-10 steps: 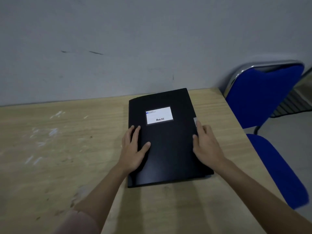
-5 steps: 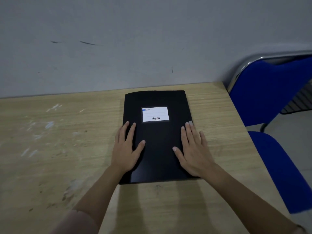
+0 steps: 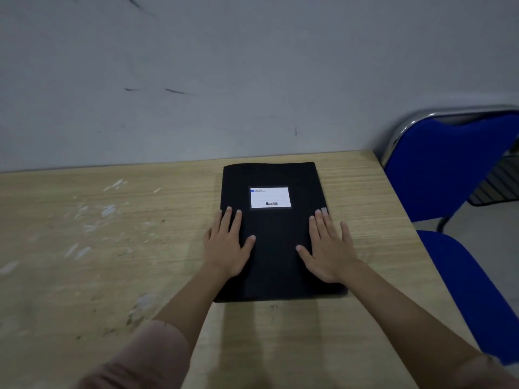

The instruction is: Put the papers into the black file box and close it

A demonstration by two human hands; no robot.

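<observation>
Bare fingers of the left hand (image 3: 226, 247) and right hand (image 3: 330, 249) lie spread and flat, gripping nothing, on the closed flat black plastic file box (image 3: 276, 256). Beneath them it rests on the pale wooden table (image 3: 112, 248), its white rectangular label (image 3: 270, 197) just beyond the fingertips.

We see a light wooden desk (image 3: 112, 248) pushed up against a grey wall. A closed black file box (image 3: 276, 248) lies flat on it, near the desk's right edge. White scuff marks (image 3: 108, 210) dot the wood to the left of the box.
</observation>
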